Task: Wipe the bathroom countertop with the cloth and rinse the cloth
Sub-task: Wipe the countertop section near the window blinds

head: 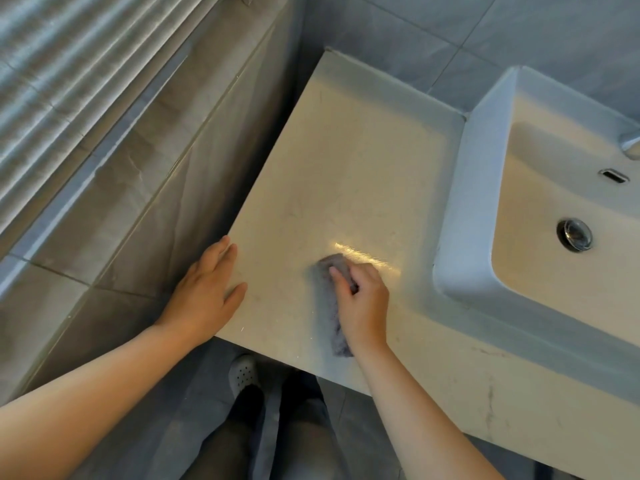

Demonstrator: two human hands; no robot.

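Observation:
A pale beige countertop (349, 174) fills the middle of the head view. My right hand (363, 303) presses a grey cloth (329, 306) flat on its near part, fingers curled over the cloth's far end. A wet, shiny streak lies just beyond the cloth. My left hand (204, 292) rests open, palm down, on the counter's left front corner, fingers spread and holding nothing.
A white rectangular basin (460, 188) stands on the counter to the right, with a chrome drain (574, 235), an overflow slot (613, 174) and part of a tap (629, 144). A grey tiled ledge (145, 174) borders the left. My legs and a shoe (243, 374) are below.

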